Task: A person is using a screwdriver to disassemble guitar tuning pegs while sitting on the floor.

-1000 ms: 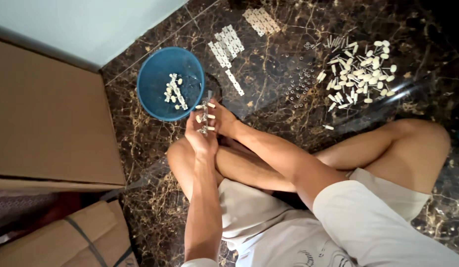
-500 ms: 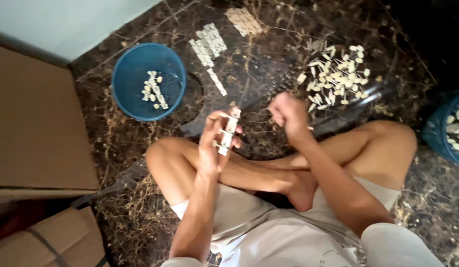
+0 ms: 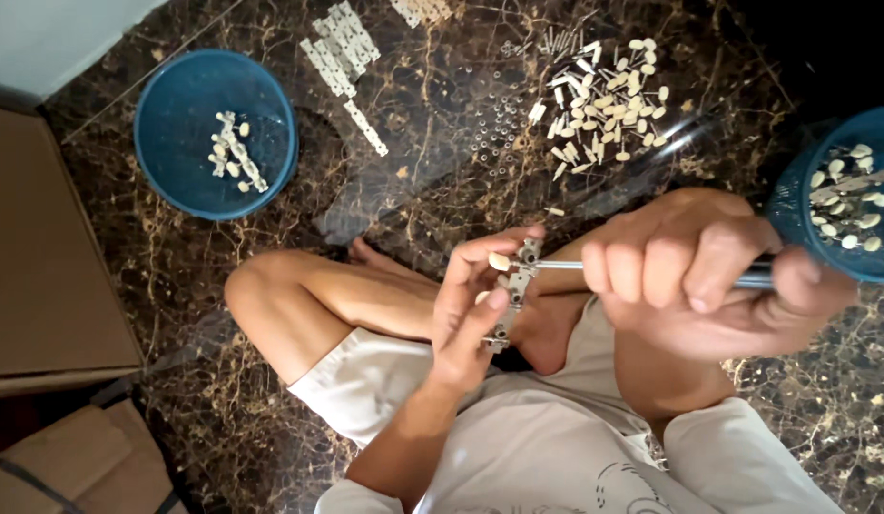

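I sit cross-legged on a dark marble floor. My left hand (image 3: 472, 303) holds a narrow pale strip (image 3: 514, 290) with metal fittings and a small cream cap at its top. My right hand (image 3: 701, 276) is closed around a screwdriver (image 3: 556, 266), its metal shaft pointing left and its tip touching the strip near the upper end. Both hands hover above my crossed legs.
A blue bowl (image 3: 176, 105) with a few cream pieces stands at the left. Another blue bowl (image 3: 794, 205) with pieces sits at the right edge. A pile of cream parts (image 3: 608, 100), small screws (image 3: 497, 124) and finished strips (image 3: 342, 48) lie on the floor ahead. Cardboard boxes (image 3: 42, 257) stand on the left.
A second ago both hands were together near the left bowl. My right hand then reached toward the right and now holds a screwdriver against the strip. The view has shifted right.
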